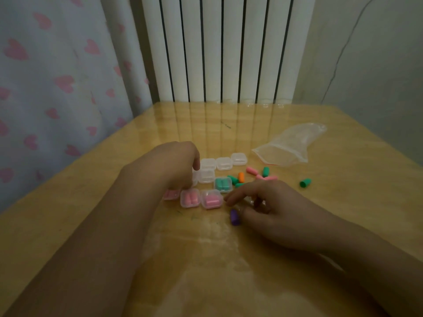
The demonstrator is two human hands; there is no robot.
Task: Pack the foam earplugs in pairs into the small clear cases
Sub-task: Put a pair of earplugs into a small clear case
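The left hand [180, 165] rests curled over the clear cases [207, 175], probably to keep them steady; what its fingers do underneath I cannot tell; the right hand [270, 209] pinches a purple plug [234, 217] and seems to hold a small case under the fingers; three pink cases [190, 197] and one green case [222, 184] are filled; loose plugs [240, 177] wait near the bag [288, 145].

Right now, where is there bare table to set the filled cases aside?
Free: the near table between both forearms, and the far strip between the empty cases and the radiator. Also right of the lone green earplug. Crowded: the middle, around the pink-filled cases, loose earplugs and plastic bag.
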